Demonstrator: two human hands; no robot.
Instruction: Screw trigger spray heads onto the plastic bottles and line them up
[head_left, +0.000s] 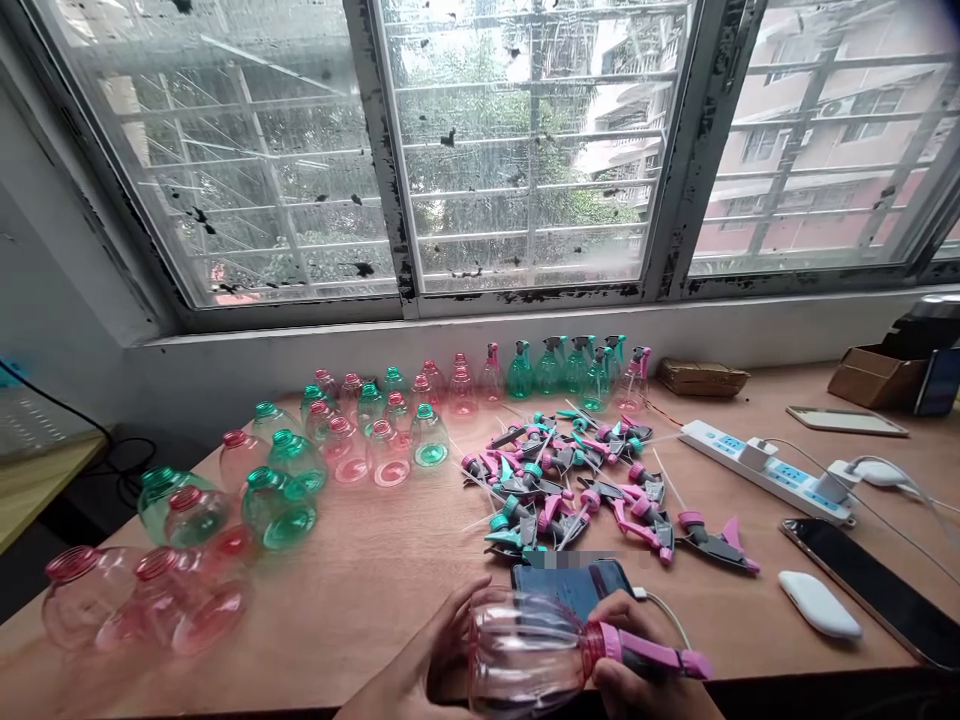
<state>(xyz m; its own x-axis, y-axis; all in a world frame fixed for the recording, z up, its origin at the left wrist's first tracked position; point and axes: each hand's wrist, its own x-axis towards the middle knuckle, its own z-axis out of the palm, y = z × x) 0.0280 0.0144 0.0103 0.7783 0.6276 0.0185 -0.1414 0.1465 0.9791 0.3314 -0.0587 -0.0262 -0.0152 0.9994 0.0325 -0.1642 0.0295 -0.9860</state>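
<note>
Fingers (448, 628) around pink spray bottle (525, 655)

A wide window (525, 150) with peeling dark frames and white bars spans the far wall, letting in soft daylight. Trees and pink apartment blocks (825, 130) show outside. Below its white sill (300, 345) runs a wooden table (390, 580).

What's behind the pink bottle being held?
A smartphone with a lit screen lies on the table behind the pink spray bottle, a white cable plugged in at its right end. Its near edge is covered by the bottle and the right hand.
</note>
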